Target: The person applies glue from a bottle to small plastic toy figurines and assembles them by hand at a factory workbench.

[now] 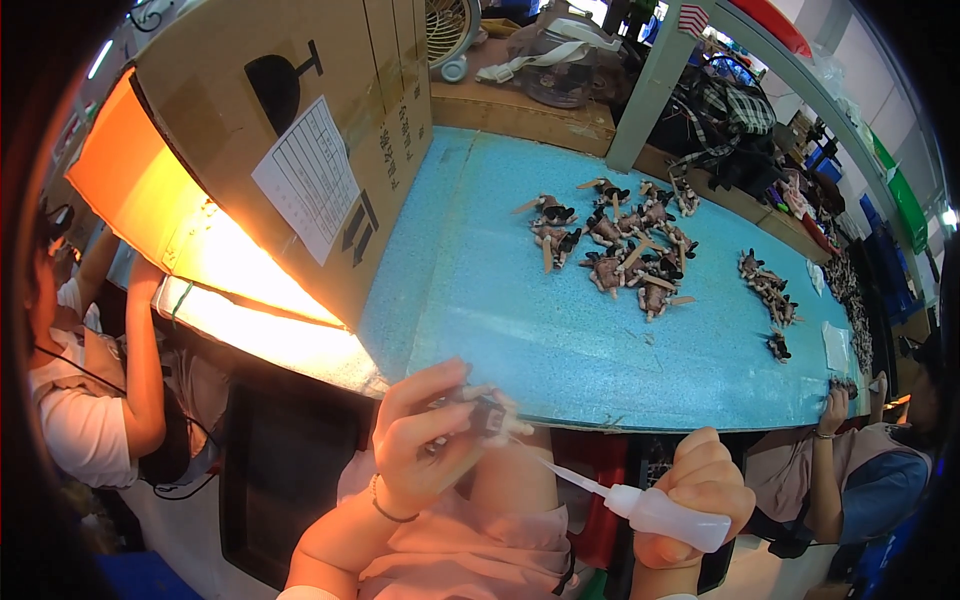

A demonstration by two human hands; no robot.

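Observation:
My left hand (pixel 415 445) is closed around a small figurine (pixel 488 416) with dark and pale parts, held up just off the near edge of the blue table. My right hand (pixel 705 485) grips a white squeeze bottle (pixel 665 515) with a long thin nozzle. That nozzle points up and left, its tip close by the figurine; whether they touch I cannot tell. Farther back on the table lies a loose pile of similar brown, black and pale figurines (pixel 610 232), several with flat wooden-looking sticks. A smaller row of them (pixel 770 285) lies to the right.
The blue table (pixel 470 290) has a big cardboard box (pixel 290 120) at its left, its inside brightly lit. A grey post (pixel 650 100) rises at the back, near a fan (pixel 447 30) and bags. Co-workers sit left (pixel 90 400) and right (pixel 850 470). A black bin (pixel 285 470) stands below.

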